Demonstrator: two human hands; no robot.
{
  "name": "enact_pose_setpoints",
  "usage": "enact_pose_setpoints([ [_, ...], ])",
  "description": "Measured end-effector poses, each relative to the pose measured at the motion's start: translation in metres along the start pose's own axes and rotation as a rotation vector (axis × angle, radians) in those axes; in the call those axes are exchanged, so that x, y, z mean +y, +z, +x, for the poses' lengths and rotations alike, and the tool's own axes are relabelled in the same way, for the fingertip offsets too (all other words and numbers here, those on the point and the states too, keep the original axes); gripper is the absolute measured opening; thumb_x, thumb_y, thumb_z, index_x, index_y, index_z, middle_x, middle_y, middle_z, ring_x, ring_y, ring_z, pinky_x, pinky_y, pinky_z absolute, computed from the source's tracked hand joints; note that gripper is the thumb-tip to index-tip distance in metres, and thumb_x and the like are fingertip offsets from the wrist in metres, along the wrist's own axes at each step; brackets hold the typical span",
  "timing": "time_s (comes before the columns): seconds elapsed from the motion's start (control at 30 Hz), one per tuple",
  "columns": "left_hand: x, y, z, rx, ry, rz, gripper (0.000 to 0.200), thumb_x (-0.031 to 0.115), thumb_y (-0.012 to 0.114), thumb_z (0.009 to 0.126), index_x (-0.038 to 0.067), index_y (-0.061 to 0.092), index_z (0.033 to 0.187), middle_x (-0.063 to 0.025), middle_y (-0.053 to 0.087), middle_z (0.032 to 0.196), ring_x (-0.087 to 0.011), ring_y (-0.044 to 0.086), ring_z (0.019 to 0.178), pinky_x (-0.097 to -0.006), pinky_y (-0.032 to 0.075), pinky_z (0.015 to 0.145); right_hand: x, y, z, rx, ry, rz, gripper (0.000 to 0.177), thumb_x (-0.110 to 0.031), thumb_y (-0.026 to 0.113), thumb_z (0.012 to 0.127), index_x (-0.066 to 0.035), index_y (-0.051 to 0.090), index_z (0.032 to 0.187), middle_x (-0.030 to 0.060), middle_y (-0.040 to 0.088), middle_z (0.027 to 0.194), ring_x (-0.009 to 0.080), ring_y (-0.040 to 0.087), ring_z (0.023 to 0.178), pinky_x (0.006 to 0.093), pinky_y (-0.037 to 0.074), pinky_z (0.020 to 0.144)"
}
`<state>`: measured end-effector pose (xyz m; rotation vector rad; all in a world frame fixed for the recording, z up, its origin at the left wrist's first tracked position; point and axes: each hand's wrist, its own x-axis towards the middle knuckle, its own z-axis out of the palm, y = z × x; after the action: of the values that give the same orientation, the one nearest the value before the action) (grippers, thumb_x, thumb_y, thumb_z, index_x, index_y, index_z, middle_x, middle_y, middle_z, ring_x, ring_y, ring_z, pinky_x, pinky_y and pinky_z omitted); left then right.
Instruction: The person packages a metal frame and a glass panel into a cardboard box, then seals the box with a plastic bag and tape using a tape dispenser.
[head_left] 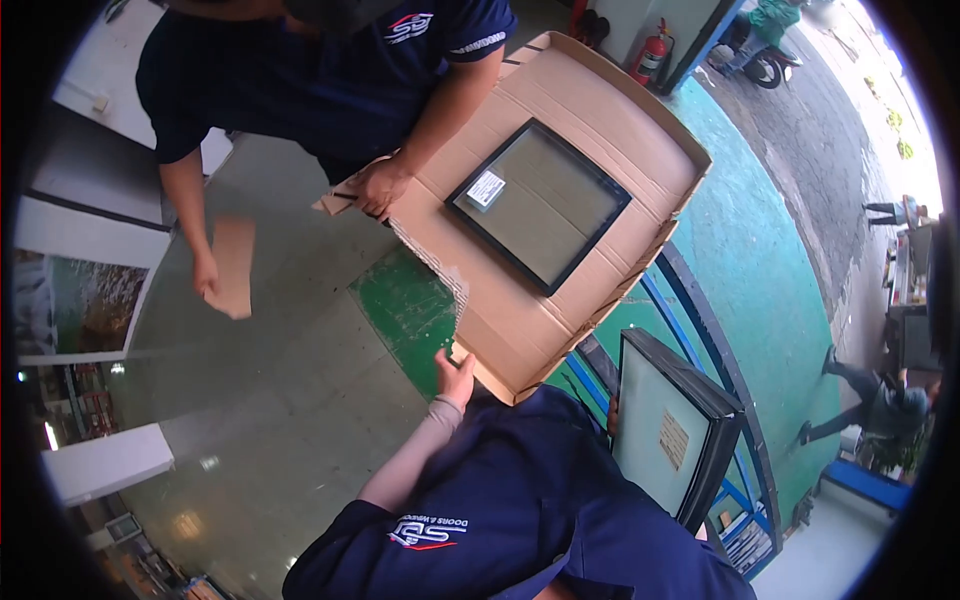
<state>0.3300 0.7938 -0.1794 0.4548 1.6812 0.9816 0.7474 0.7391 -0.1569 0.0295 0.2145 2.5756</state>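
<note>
Pinching the ragged tan cardboard tray at seven o'clock is the left hand; black-bordered, labelled glass lies inside. The right hand, mostly hidden, I cannot judge.

Free margin around glass pane inside cardboard tray; raised wall, black-framed unit block right.

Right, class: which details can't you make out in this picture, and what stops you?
Right hand: head view, mostly hidden behind the glass panel at the person's side.
Print on the white label: head view, too small to read.
Motorcycle rider: head view, head cut off by the top edge.
</note>
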Motion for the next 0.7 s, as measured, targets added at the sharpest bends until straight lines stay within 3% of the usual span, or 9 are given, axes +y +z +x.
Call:
enact_pose_setpoints([
  [0.07, 0.045, 0.012, -0.034, 0.526, 0.571, 0.591, 0.058, 0.019, 0.072, 0.093, -0.005, 0.045, 0.139, -0.0205, 0.058, 0.132, -0.0285, 0.057, 0.122, -0.0405, 0.043, 0.106, 0.012, 0.004, -0.004, 0.053, -0.052, -0.006, 0.081, -0.066, 0.047, 0.096, -0.007, 0.038, 0.152, 0.0149, 0.054, 0.141, 0.0323, 0.054, 0.128, 0.0486, 0.043, 0.108],
  [0.13, 0.112, 0.02, -0.071, 0.034, 0.611, 0.31, 0.062, 0.026, 0.073, 0.094, -0.004, 0.045, 0.14, -0.0211, 0.057, 0.132, -0.0304, 0.055, 0.125, -0.0425, 0.04, 0.109, 0.025, 0.009, -0.008, 0.105, -0.106, -0.015, 0.083, -0.067, 0.047, 0.096, -0.007, 0.038, 0.152, 0.0147, 0.054, 0.142, 0.0317, 0.054, 0.128, 0.0478, 0.043, 0.108],
  [0.23, 0.177, 0.044, -0.101, -0.91, 0.078, -0.022, 0.059, 0.035, 0.069, 0.099, -0.002, 0.048, 0.139, -0.0171, 0.058, 0.134, -0.0239, 0.056, 0.127, -0.0365, 0.044, 0.108, 0.043, 0.019, -0.013, 0.197, -0.185, -0.035, 0.085, -0.069, 0.047, 0.095, -0.007, 0.038, 0.153, 0.0144, 0.054, 0.142, 0.0307, 0.054, 0.128, 0.0465, 0.043, 0.108],
  [0.33, 0.214, 0.077, -0.112, -1.429, 0.371, 0.314, 0.062, 0.051, 0.054, 0.103, -0.003, 0.054, 0.135, -0.0176, 0.066, 0.124, -0.0235, 0.065, 0.115, -0.0348, 0.05, 0.1, 0.059, 0.029, -0.018, 0.302, -0.264, -0.052, 0.088, -0.071, 0.047, 0.094, -0.007, 0.037, 0.153, 0.0141, 0.053, 0.143, 0.0298, 0.054, 0.128, 0.0452, 0.043, 0.109],
  [0.37, 0.218, 0.089, -0.114, -1.559, 0.313, 0.334, 0.065, 0.052, 0.053, 0.103, -0.004, 0.052, 0.136, -0.0197, 0.065, 0.126, -0.0262, 0.065, 0.117, -0.0356, 0.05, 0.1, 0.065, 0.034, -0.019, 0.34, -0.285, -0.067, 0.088, -0.072, 0.047, 0.094, -0.006, 0.037, 0.153, 0.0141, 0.053, 0.143, 0.0295, 0.054, 0.128, 0.0448, 0.043, 0.109],
  [0.53, 0.234, 0.114, -0.145, -1.873, 0.248, 0.676, 0.079, 0.054, 0.052, 0.101, -0.004, 0.032, 0.151, -0.0234, 0.06, 0.136, -0.0343, 0.056, 0.13, -0.0389, 0.042, 0.11, 0.069, 0.072, -0.017, 0.67, -0.372, -0.187, 0.092, -0.075, 0.047, 0.093, -0.006, 0.036, 0.154, 0.0136, 0.052, 0.145, 0.0279, 0.055, 0.127, 0.0426, 0.043, 0.109],
  [0.6, 0.212, 0.114, -0.159, -1.942, 0.217, 0.416, 0.086, 0.061, 0.052, 0.099, -0.006, 0.032, 0.149, -0.0256, 0.057, 0.139, -0.0334, 0.05, 0.136, -0.0407, 0.039, 0.113, 0.057, 0.094, -0.011, 0.885, -0.357, -0.299, 0.094, -0.076, 0.046, 0.093, -0.006, 0.036, 0.155, 0.0134, 0.052, 0.145, 0.0273, 0.055, 0.127, 0.0418, 0.043, 0.109],
  [0.67, 0.161, 0.122, -0.163, -1.908, 0.384, 0.327, 0.09, 0.066, 0.048, 0.099, -0.006, 0.029, 0.149, -0.024, 0.052, 0.142, -0.0307, 0.046, 0.136, -0.0399, 0.036, 0.114, 0.031, 0.126, 0.003, 1.095, -0.303, -0.456, 0.096, -0.077, 0.046, 0.092, -0.006, 0.035, 0.155, 0.0132, 0.052, 0.146, 0.0266, 0.055, 0.127, 0.0409, 0.043, 0.11],
  [0.7, 0.162, 0.122, -0.161, -1.929, 0.304, 0.133, 0.091, 0.067, 0.045, 0.099, -0.006, 0.026, 0.15, -0.0218, 0.05, 0.142, -0.0298, 0.046, 0.134, -0.0387, 0.036, 0.113, 0.018, 0.143, 0.011, 1.188, -0.278, -0.531, 0.096, -0.078, 0.046, 0.092, -0.006, 0.035, 0.155, 0.0131, 0.052, 0.146, 0.0263, 0.055, 0.127, 0.0405, 0.043, 0.11],
])
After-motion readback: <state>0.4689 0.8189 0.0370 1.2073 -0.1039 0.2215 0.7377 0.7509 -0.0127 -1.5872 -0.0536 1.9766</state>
